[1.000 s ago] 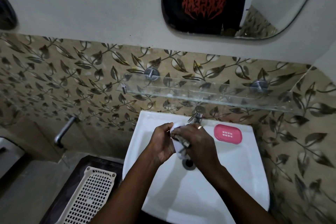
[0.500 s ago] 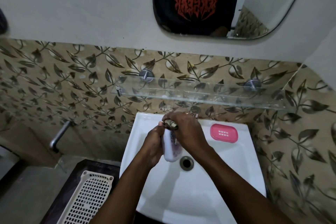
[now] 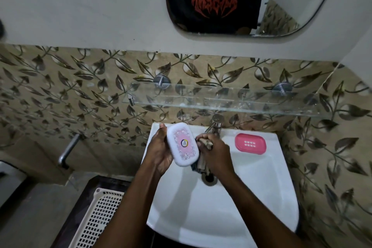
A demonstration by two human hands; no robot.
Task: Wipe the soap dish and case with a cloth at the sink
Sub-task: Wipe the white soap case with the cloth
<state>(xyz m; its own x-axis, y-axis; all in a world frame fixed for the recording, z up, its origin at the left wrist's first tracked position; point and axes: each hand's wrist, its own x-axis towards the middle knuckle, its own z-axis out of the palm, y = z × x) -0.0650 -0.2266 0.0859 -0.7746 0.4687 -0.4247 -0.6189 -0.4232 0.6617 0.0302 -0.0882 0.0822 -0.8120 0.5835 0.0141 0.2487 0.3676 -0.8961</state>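
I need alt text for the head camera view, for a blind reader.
Over a white sink, the left hand holds a white soap case while the right hand grips a cloth. A pink soap dish sits on the rim.

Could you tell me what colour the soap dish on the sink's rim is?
Pink, with small white slots; the soap dish shows clearly in the head view.

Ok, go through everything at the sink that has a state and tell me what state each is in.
soap case: lid shut, held in the left hand above the basin
cloth: bunched in the right hand, against the case's edge
pink soap dish: empty, flat on the sink rim
tap: no water seen running
drain: unplugged
glass shelf: bare
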